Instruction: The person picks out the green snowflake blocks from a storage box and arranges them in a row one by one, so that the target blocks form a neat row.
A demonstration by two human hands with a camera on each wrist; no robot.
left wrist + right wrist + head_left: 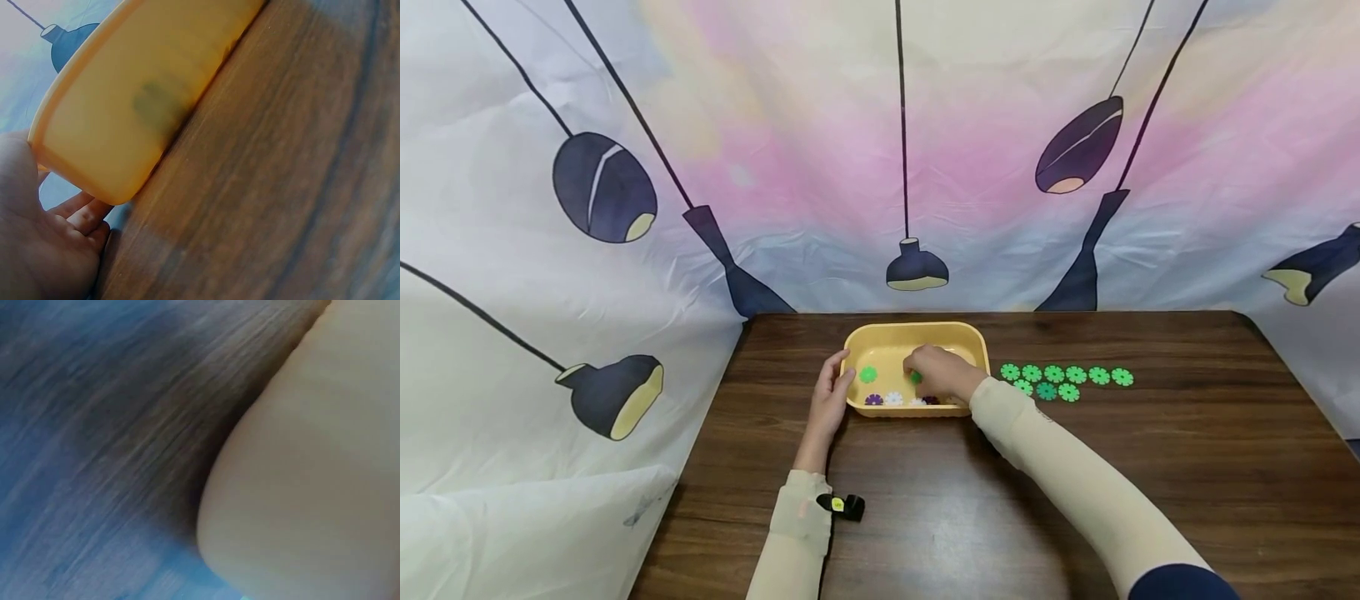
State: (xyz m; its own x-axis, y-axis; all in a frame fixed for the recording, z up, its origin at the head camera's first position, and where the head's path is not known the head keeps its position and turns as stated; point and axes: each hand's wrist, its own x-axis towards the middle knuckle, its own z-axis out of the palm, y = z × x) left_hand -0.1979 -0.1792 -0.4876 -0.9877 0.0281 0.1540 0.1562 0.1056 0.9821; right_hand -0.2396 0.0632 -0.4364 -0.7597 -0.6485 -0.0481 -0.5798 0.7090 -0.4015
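A yellow plastic tray (917, 412) stands on the table, with loose flower-shaped discs inside. My left hand (830, 395) grips its left end, thumb at the rim and fingers on the outer wall; the left wrist view shows this hand (47, 231) at the tray's corner (94, 144). Inside the tray, my right hand (942, 372) has its fingers bent down, pinching a green flower-shaped disc (916, 377), mostly hidden by the fingers. Another green disc (868, 375) lies left of it. A purple disc (873, 400) and a white disc (893, 399) lie along the near wall.
Right of the tray, several green discs (1054, 374) lie on the table in two rows, one a darker green (1046, 391). The brown wooden table (925, 517) meets a printed cloth backdrop (850, 208) behind. A black strap device (842, 505) sits on the left wrist.
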